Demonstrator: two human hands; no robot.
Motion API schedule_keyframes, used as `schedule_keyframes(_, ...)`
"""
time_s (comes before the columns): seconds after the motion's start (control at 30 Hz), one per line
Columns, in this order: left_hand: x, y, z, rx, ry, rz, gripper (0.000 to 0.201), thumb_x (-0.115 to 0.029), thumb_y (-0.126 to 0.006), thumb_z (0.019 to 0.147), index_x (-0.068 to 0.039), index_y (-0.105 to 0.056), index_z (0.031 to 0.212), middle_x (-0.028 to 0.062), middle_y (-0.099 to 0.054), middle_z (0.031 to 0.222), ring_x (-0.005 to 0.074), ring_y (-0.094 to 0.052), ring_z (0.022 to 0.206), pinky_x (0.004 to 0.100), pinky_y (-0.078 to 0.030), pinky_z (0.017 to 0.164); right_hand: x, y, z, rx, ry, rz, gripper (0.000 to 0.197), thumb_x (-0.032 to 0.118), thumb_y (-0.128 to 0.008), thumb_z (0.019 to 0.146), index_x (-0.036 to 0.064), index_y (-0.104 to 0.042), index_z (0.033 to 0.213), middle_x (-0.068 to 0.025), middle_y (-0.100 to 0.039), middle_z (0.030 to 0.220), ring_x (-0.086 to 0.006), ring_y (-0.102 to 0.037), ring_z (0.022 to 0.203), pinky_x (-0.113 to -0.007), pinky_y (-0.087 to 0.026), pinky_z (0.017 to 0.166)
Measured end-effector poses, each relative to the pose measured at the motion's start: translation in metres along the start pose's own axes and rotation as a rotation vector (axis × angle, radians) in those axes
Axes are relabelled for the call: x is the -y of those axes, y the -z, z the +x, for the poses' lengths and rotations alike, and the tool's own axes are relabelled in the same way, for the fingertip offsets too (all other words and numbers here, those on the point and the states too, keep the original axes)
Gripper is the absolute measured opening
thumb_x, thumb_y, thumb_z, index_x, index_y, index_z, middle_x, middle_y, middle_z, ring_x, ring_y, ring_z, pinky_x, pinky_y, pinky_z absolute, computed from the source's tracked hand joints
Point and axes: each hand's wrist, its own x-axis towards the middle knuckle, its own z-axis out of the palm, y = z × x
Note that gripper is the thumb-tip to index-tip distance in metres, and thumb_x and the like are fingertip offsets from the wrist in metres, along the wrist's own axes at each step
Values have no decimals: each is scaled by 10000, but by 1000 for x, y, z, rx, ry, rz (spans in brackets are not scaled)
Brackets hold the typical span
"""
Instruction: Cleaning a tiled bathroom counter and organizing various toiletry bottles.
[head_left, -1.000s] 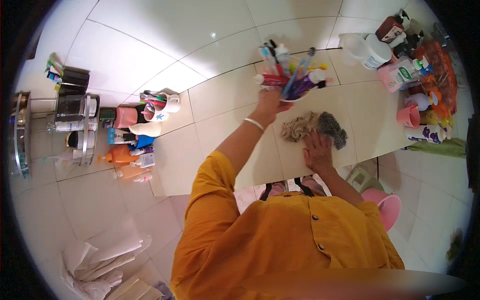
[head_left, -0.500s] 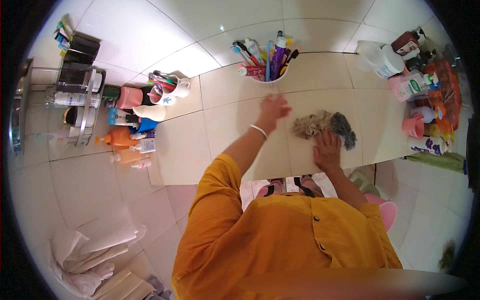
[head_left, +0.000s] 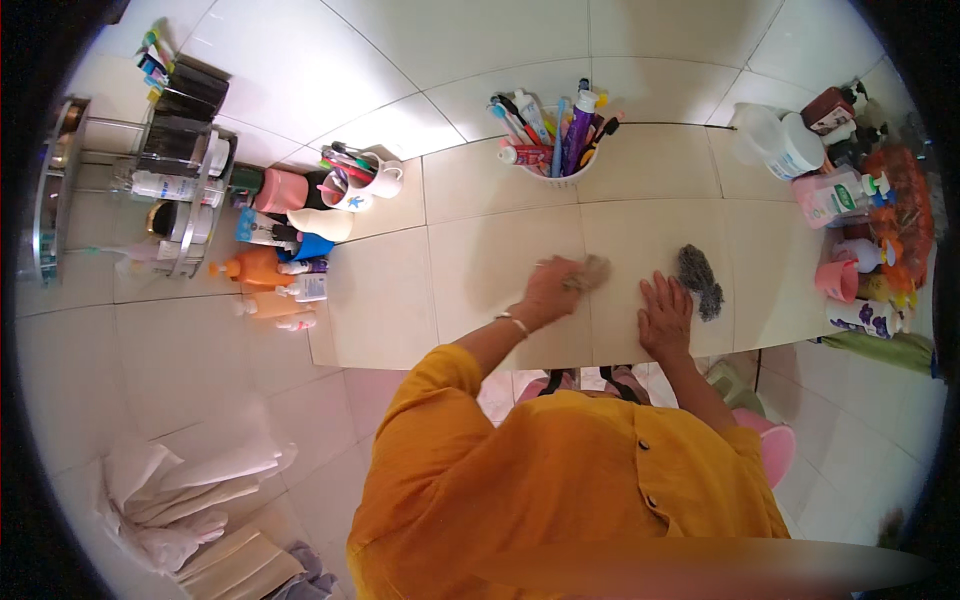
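My left hand (head_left: pixel 550 292), with a pale bangle at its wrist, is closed on a crumpled beige cloth (head_left: pixel 594 272) over the middle of the tiled counter (head_left: pixel 500 235). Most of the cloth is hidden by the hand, which is slightly blurred. Flat on the counter near its front edge, my right hand (head_left: pixel 664 318) rests with fingers stretched out. A bunched dark grey cloth or scrubber (head_left: pixel 699 283) lies just to the right of those fingers; whether they touch it I cannot tell.
A white holder (head_left: pixel 560 180) with toothbrushes and tubes stands at the back wall. A mug (head_left: pixel 382 178) and several bottles, including an orange bottle (head_left: pixel 257 268), crowd the left end. At the right are a pump bottle (head_left: pixel 838 198), a pink cup (head_left: pixel 836 281) and an orange basket (head_left: pixel 905 200).
My left hand, empty before, now grips the beige cloth and has brought it left, away from the grey one. My right hand no longer touches the beige cloth. The view has shifted slightly.
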Motion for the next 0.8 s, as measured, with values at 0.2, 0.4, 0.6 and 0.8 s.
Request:
schedule_keyframes(0.2,24,153,52,-660,144,-310,223,-96,-623,724,-24,-576,930,91,-568,760,148,-550,644,282,-465,579,-2,2,-2,-4,-24,27,517,187,-561,748,121,-468,1252,-106,-371,1360,-321,-325,1245,-503,-237,1010)
schedule_keyframes(0.4,29,271,157,-1052,-422,636,358,-59,-593,661,-25,-541,1014,160,-457,1044,318,-381,1003,423,-288,872,-2,-2,-1,24,8,-10,507,206,-533,768,121,-451,1261,-104,-350,1368,-335,-309,1249,-519,-223,1011)
schedule_keyframes(0.6,106,189,158,-652,-384,587,291,0,-568,549,-81,-588,828,108,-496,907,314,-464,890,425,-354,771,-2,-2,-3,50,-6,-70,509,218,-514,780,124,-437,1274,-114,-339,1370,-338,-304,1249,-524,-221,1008)
schedule_keyframes(0.8,156,118,144,-580,1,565,293,25,-581,561,-95,-636,823,75,-530,945,318,-475,954,405,-366,851,0,-1,2,-2,19,-3,499,210,-506,783,115,-444,1269,-121,-377,1345,-347,-331,1225,-515,-236,992)
